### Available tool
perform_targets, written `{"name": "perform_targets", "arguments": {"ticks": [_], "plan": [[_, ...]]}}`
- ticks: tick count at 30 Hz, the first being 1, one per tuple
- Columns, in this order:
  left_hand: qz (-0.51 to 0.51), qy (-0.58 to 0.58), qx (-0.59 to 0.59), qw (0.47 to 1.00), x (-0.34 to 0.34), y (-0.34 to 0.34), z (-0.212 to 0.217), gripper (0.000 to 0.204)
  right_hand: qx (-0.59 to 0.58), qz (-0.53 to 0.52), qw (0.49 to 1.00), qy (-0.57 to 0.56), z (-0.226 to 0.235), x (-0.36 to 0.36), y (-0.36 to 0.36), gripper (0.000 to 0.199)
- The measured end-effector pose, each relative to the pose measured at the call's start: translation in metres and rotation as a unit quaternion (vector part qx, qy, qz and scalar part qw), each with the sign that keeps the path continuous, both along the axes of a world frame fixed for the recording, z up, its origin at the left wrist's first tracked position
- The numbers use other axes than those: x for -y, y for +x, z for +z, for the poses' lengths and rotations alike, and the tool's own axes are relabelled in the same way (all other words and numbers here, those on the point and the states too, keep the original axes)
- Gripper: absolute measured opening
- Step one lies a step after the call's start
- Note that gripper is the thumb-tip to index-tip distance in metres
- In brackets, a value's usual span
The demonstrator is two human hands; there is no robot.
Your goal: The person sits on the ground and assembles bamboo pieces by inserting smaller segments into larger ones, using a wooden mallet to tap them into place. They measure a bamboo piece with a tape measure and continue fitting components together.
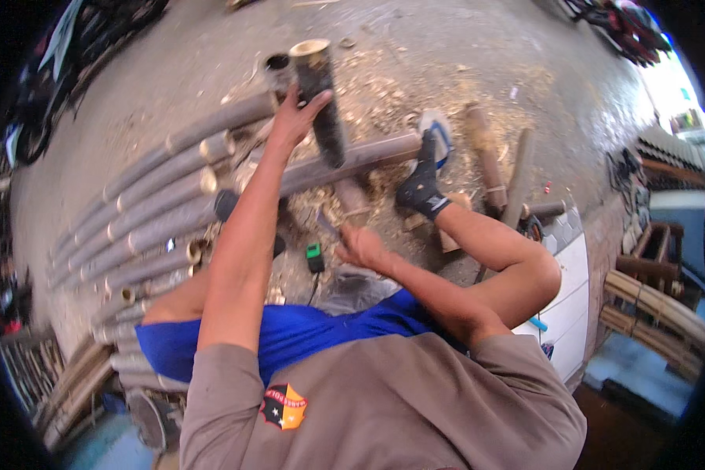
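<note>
Bamboo section (321, 98), dark and short, stands nearly upright on the far floor, its open end up, across one long pole (352, 160). The left hand (294, 117) grips its side; the right hand (360, 247) closes around a small tool. About seven poles (149, 211) lie stacked at left.

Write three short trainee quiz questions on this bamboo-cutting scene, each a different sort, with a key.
1. True or false: the left hand holds the upright dark bamboo section.
2. Multiple choice: the right foot in the black sock rests on A) the long bamboo pole lying on the ground, B) the stack of bamboo poles, C) a wooden stool.
3. Fill in: the right hand is lowered near the knee, beside a small ____ device.

Key: 1 true; 2 A; 3 green.
</note>
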State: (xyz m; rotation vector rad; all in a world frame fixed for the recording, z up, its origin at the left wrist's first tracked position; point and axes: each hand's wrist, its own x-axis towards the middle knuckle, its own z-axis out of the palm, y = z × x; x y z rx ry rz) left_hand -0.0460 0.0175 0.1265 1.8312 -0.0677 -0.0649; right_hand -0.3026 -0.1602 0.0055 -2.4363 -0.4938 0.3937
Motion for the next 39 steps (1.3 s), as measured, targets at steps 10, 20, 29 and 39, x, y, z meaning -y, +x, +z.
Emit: {"name": "perform_targets", "arguments": {"ticks": [10, 20, 29, 39], "plan": [[0.327, 0.110, -0.116, 0.931, 0.009, -0.118, -0.082, 0.064, 0.076, -0.058, 0.993, -0.075, 0.050, -0.026, 0.107, 0.035], [0.242, -0.005, -0.174, 0.955, 0.055, -0.143, -0.109, 0.059, 0.055, 0.020, 0.989, -0.135, 0.061, -0.001, 0.114, 0.020], [0.251, 0.208, -0.200, 0.924, 0.037, -0.116, -0.080, 0.066, 0.044, -0.017, 0.996, -0.074, 0.039, 0.012, 0.110, 0.031], [0.060, 0.444, -0.111, 0.887, -0.059, 0.009, -0.171, 0.054, -0.033, 0.072, 0.988, -0.133, -0.012, 0.048, 0.032, 0.039]]}}
